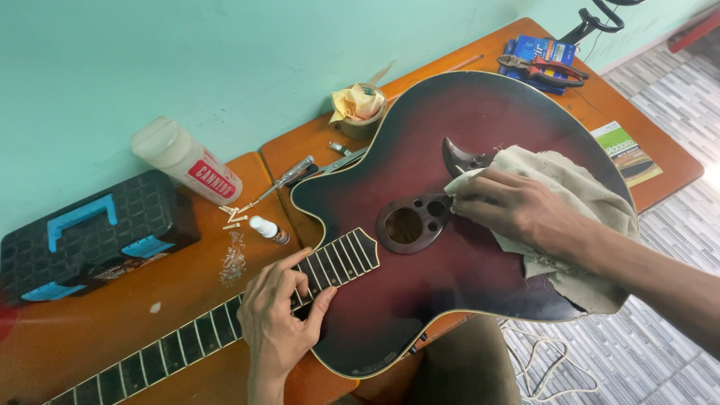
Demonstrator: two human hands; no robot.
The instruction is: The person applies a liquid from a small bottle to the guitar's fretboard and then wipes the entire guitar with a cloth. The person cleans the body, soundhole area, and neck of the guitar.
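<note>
At the frame's centre the guitar (465, 255) overhangs the desk (187, 300), left hand (279, 315) clamped around its neck and right hand (517, 206) pressing a cloth (577, 187) on the top, so a hard rub could tip it or sweep the small bottle (268, 229) over.

**Colours and patterns on a guitar workbench**

A guitar body (480, 285) is showing a deep red centre fading to black at its edges, with a thin cream line running round the rim. Its fretboard (225, 319) is lying black, crossed by pale fret lines. An off-white cloth (577, 187) is resting on the red top. The table (97, 330) is glowing orange-brown. At far left, a black toolbox (90, 232) is showing bright blue latches and a grid texture. A white bottle (184, 159) is wearing a red band. The wall (187, 60) is appearing mint green, and the floor tiles (660, 97) at right are showing grey-and-white stripes.
</note>
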